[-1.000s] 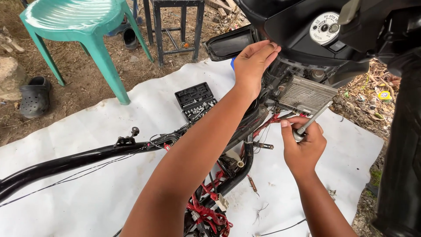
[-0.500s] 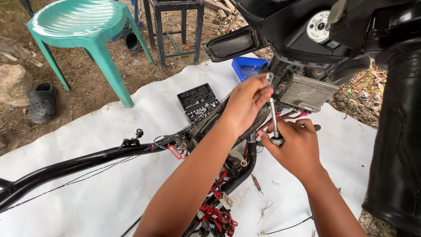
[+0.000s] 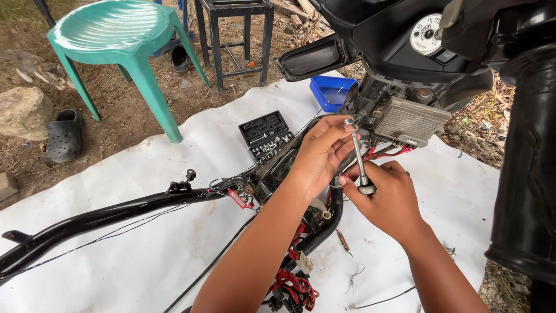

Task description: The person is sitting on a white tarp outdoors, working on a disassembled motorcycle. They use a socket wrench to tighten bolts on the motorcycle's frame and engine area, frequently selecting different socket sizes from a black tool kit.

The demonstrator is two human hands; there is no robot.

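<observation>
Both hands work at the front of a stripped motorbike frame (image 3: 87,223) lying on a white sheet (image 3: 145,168).

L hand (image 3: 321,153) is curled around the upper end of a slim metal socket wrench (image 3: 359,156); thumb & fingertips pinch the shaft just below its top. R hand (image 3: 388,200) grips the lower end, fingers wrapped round the knob-like socket head, thumb pressing on it. The wrench stands near upright, tilted a bit, its top end just beside a finned silver metal box (image 3: 408,119) bolted under the black steering head. Can't tell if the tip is seated on a bolt; that spot is too small to read.

Containers:
- Black socket case (image 3: 266,134), open, flat on the sheet to the left of the L hand. Molded slots, rows of small silvery sockets & bits at its near side; upper slots look dark, can't tell if filled.
- Blue plastic tray (image 3: 329,90), on the sheet behind the bike, partly hidden by the black mirror housing (image 3: 315,58). Contents not visible.

Red wiring loom (image 3: 292,284) bunches below the L forearm, along the black frame tube. Thin black cables run across the sheet.

Off the sheet, on dirt: green plastic stool (image 3: 116,35), dark metal stand (image 3: 234,35), black clog (image 3: 63,136), a rock (image 3: 23,110).
</observation>
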